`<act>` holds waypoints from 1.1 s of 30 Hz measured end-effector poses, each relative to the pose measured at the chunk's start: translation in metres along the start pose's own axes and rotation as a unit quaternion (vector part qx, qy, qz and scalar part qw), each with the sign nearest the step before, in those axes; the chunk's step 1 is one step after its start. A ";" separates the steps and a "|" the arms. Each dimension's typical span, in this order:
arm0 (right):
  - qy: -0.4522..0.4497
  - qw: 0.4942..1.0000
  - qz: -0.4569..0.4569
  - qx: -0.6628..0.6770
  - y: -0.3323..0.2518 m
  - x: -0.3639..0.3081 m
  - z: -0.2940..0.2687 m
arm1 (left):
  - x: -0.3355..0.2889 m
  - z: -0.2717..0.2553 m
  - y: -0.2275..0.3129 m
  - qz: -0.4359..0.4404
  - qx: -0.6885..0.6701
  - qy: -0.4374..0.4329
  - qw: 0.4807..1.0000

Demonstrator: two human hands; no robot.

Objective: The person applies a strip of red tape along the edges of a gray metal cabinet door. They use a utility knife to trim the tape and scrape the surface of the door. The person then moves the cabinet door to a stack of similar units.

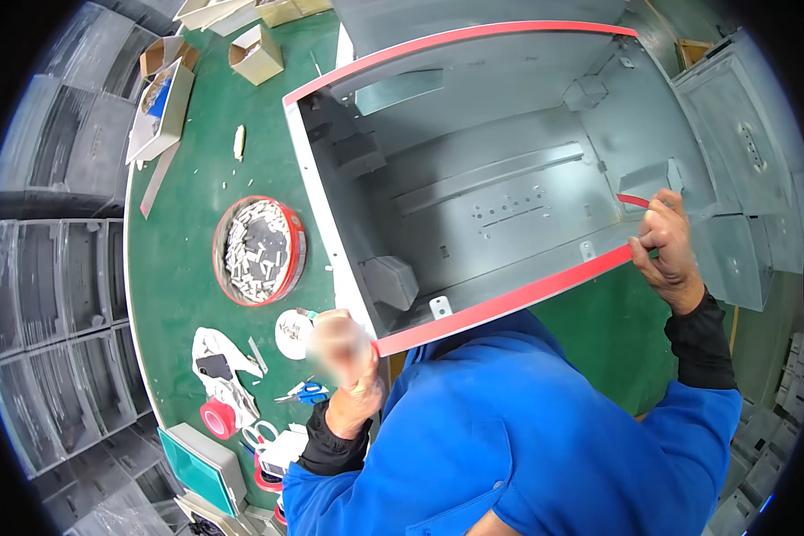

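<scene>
Head view shows a person in a blue jacket (509, 438) bending over a big grey metal box (509, 179) that lies open on a green table (188, 232). Red tape (509, 299) runs along the near edge of the box, and the same red tape also follows the far edge. The right hand (665, 246) is at the right end of the near edge; its fingers are pressed together on the tape there, and a short loose piece of the tape rises just above the thumb. The left hand (348, 357) is at the left near corner of the box, touching the place where the tape ends. This hand is blurred, so I cannot tell if its fingers are closed or apart. On the table, to the left of the box, stands a round red tin (259, 252) full of small light pieces. Nearer to the person lie blue scissors (305, 390) and a red tape roll (218, 418). Small cardboard boxes (255, 54) stand at the far side of the table.
</scene>
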State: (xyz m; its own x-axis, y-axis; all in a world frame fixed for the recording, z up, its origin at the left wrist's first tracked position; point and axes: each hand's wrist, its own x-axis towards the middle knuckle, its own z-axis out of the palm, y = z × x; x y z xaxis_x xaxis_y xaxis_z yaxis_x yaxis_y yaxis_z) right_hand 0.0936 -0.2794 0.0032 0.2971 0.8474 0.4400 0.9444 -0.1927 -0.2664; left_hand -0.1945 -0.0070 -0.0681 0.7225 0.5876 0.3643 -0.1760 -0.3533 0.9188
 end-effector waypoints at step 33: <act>-0.135 0.977 -0.077 0.142 0.096 -0.018 -0.075 | -0.013 0.197 0.016 0.293 0.583 0.000 0.758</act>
State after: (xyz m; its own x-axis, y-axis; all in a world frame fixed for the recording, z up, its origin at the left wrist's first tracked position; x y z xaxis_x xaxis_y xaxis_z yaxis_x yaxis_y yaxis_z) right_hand 0.1892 -0.3499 0.0345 0.0698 0.9627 0.2613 0.8859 0.0605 -0.4598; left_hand -0.0751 -0.1639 -0.0883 0.7485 0.0814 0.6581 0.2445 -0.9564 -0.1598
